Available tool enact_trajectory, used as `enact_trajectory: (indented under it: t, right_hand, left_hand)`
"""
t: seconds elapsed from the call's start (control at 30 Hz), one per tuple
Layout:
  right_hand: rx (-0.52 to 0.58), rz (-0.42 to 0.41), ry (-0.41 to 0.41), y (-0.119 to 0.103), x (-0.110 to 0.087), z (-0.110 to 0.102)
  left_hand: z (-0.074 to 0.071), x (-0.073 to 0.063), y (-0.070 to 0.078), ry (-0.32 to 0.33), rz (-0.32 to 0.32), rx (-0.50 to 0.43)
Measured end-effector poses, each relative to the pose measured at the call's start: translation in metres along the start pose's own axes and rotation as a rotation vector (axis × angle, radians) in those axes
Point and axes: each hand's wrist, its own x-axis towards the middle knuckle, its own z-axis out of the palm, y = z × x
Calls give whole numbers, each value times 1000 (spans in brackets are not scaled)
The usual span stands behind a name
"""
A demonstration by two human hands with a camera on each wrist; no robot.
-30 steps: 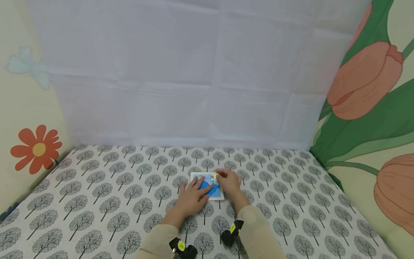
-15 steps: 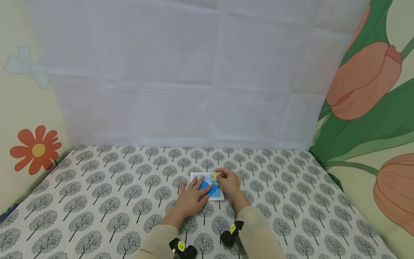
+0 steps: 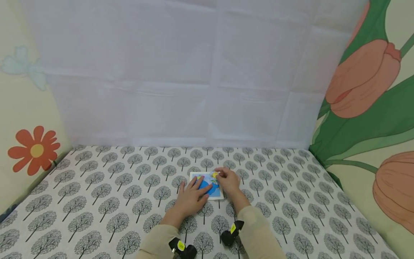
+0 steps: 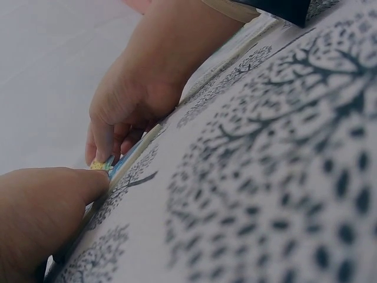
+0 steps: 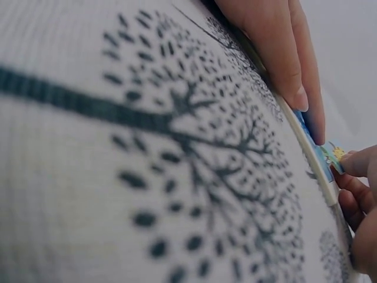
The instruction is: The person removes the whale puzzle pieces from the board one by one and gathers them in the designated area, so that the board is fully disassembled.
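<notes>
A small picture puzzle in a white-edged tray lies on the cloth, its picture mostly blue. My left hand rests on its left part with fingers spread and straight, hiding much of the picture. At the upper right corner my right hand pinches a small puzzle piece with a yellow flower and green leaves between thumb and fingers. The right wrist view has this piece tilted up at the tray's edge, with straight fingers of the left hand on the board beside it.
A white cloth printed with dark trees covers the table. Behind it hangs a creased white sheet. Painted flowers mark the wall on both sides. A black wrist camera sits on the left sleeve, another camera on the right.
Both hands stay in nearly the same place. The flowered piece has shifted slightly at the tray's upper right corner, its yellow flower showing more clearly than a second ago.
</notes>
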Motion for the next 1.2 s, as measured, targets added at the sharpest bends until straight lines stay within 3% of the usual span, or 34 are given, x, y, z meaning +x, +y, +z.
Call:
enact_trajectory:
  t: [0.23, 0.53, 0.7, 0.87, 1.2]
  right_hand:
    - [61, 59, 20, 2, 1, 2]
    - [236, 127, -41, 5, 2, -3]
    - [210, 182, -60, 3, 6, -11]
    - [200, 141, -74, 7, 11, -24]
    - [213, 152, -107, 13, 11, -49]
  left_hand:
    - [1, 0, 0, -1, -2, 1]
    - [3, 1, -1, -23, -17, -3]
    - [3, 2, 0, -28, -23, 4]
    - [3, 2, 0, -33, -29, 13]
    - [3, 0, -1, -12, -6, 4]
